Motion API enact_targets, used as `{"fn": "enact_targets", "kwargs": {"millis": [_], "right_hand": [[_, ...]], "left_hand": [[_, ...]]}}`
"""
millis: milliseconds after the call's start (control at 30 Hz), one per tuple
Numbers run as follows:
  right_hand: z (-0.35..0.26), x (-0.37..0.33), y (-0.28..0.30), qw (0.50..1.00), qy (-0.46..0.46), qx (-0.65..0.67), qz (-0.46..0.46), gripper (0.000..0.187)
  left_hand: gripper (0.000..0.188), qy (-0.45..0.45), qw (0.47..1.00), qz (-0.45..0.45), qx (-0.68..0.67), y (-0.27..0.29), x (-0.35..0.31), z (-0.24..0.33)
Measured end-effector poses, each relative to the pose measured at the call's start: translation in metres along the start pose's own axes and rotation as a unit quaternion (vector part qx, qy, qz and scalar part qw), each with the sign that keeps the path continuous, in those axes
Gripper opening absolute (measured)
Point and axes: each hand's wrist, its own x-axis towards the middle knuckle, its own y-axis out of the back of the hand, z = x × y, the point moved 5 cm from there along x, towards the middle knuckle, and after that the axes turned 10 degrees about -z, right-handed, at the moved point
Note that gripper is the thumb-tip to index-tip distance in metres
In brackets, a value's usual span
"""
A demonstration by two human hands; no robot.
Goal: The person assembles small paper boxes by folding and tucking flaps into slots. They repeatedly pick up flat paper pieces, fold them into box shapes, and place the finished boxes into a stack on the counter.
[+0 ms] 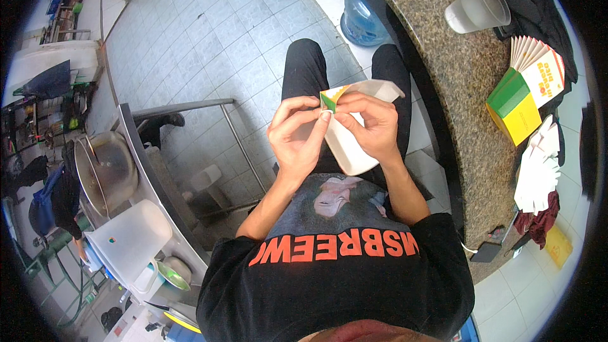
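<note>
Over my lap I hold a paper carton point(350, 152), plain white on the face toward me, with a small green and yellow printed corner at its top. My left hand point(296, 133) pinches that corner between thumb and fingers. Opposite it, my right hand point(373, 125) closes on the carton's other side, fingertips close to the left ones. A pale flap sticks out beyond the right knuckles. The carton's underside and part of its edge are hidden by my fingers.
To the right, a speckled stone counter point(418, 44) carries a translucent plastic cup point(478, 6), a fanned stack of green, yellow and white cartons point(514, 104) and a pile of white paper pieces point(538, 168). A blue water jug point(362, 19) stands below. A metal-framed table point(158, 183) is left.
</note>
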Motion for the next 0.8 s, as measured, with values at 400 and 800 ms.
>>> {"fn": "enact_targets", "kwargs": {"millis": [400, 800], "right_hand": [[0.021, -0.002, -0.001, 0.978, -0.046, 0.205, 0.004, 0.023], [0.024, -0.002, 0.004, 0.988, -0.023, 0.154, -0.008, 0.018]], "left_hand": [[0.012, 0.030, 0.999, 0.025, -0.023, 0.001, -0.002, 0.002], [0.009, 0.013, 0.997, 0.064, -0.051, -0.006, -0.002, -0.002]]}}
